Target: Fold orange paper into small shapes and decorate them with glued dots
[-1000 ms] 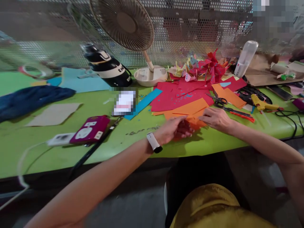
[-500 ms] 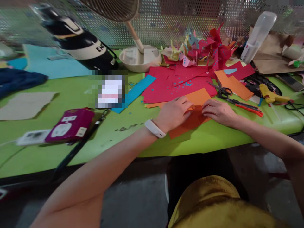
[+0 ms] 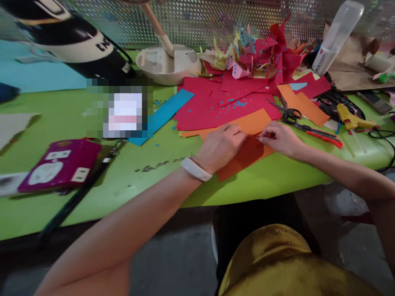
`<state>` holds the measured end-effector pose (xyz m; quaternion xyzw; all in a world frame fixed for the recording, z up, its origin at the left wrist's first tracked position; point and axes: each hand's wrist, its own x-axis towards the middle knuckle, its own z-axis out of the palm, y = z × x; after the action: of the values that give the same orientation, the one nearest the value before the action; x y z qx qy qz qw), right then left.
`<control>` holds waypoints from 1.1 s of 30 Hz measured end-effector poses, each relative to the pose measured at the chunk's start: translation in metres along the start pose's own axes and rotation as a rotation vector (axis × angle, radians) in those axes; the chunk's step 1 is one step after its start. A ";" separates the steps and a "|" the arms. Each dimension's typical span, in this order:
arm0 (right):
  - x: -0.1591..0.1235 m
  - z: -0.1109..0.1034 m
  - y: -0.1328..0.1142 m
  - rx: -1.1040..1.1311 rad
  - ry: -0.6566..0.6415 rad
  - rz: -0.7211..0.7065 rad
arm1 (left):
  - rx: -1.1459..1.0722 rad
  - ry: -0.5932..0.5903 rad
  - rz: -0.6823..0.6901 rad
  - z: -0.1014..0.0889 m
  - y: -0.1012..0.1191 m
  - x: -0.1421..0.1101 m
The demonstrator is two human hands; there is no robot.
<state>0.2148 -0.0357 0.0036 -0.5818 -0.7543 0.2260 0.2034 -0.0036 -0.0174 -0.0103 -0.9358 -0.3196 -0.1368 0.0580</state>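
Both hands are over orange paper [image 3: 236, 165] near the table's front edge. My left hand [image 3: 222, 144], with a white band at the wrist, has its fingers curled and closed on the paper's upper part. Facing it, my right hand [image 3: 279, 139] pinches with thumb and forefinger at the paper's right side; a small folded edge shows between the hands. The fingertips partly hide the fold. A lighter orange sheet [image 3: 257, 119] lies just behind them, over red sheets [image 3: 200, 105] scattered with small blue dots. Black scissors [image 3: 290, 115] lie right of the sheets.
A red-and-black cutter [image 3: 324, 139] and a yellow glue gun [image 3: 347, 117] lie to the right. Folded paper shapes [image 3: 259, 53] are heaped at the back beside a fan base [image 3: 168, 68]. At left are a bottle [image 3: 83, 45], a blurred phone [image 3: 125, 111] and a purple power strip [image 3: 61, 164].
The view has shifted, so things at left sit further left. My right thumb and forefinger have come together in a clearer pinch, slightly closer to my left hand, which stays on the paper.
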 end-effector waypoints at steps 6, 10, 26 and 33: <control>0.010 -0.007 -0.008 -0.030 -0.094 0.067 | 0.113 -0.017 -0.015 -0.002 0.004 0.001; 0.019 -0.012 -0.012 -0.062 -0.172 0.077 | 0.126 -0.009 -0.018 -0.004 0.006 0.001; 0.026 -0.016 -0.022 -0.280 -0.272 0.090 | 0.088 -0.045 -0.056 -0.006 0.010 -0.001; 0.022 -0.011 -0.019 -0.264 -0.208 0.051 | 0.145 -0.018 0.039 -0.011 0.027 -0.013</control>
<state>0.2005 -0.0170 0.0242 -0.5959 -0.7795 0.1887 0.0403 0.0009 -0.0486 -0.0041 -0.9364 -0.3111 -0.1035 0.1255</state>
